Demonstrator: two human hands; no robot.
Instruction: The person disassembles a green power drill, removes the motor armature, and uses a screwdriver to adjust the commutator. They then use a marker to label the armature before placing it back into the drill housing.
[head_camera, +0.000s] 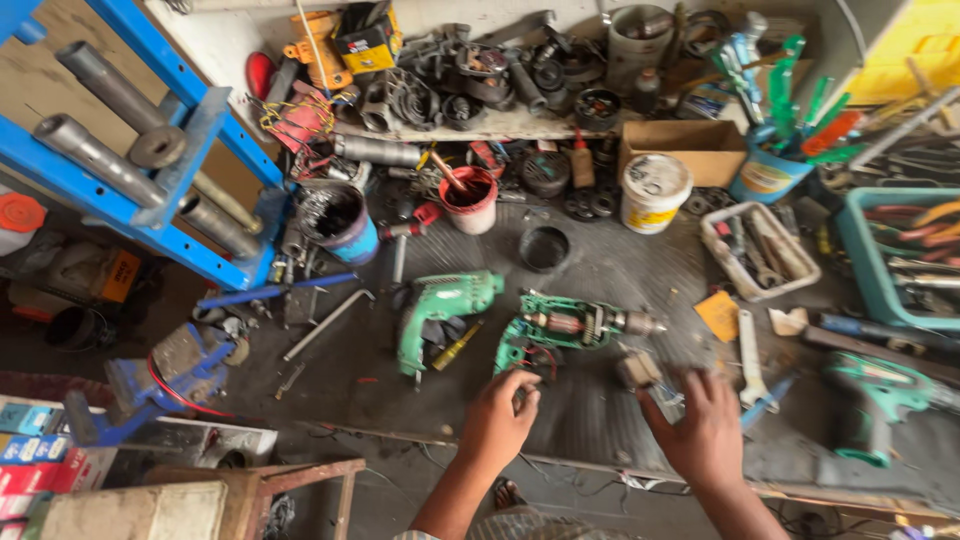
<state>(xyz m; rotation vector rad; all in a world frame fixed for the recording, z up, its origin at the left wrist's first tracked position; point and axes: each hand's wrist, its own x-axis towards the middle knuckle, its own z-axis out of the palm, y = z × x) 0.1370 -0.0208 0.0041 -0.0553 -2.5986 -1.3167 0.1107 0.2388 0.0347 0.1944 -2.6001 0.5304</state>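
An opened green drill half (560, 328) lies in the middle of the dark bench, its copper motor and metal chuck exposed. My left hand (500, 420) rests at its handle end, fingers curled and touching the wires there. To its left lies the separate green drill housing (440, 315), empty side down. My right hand (700, 425) is spread over small metal parts (645, 375) near the bench's front edge; whether it grips any of them I cannot tell.
A blue vice (165, 375) sits at the left, a blue rack (130, 150) with steel pipes behind it. Tubs, a red cup (470, 200), a white bucket (652, 192), a tray of spanners (760, 250) and another green drill (880, 400) crowd the bench.
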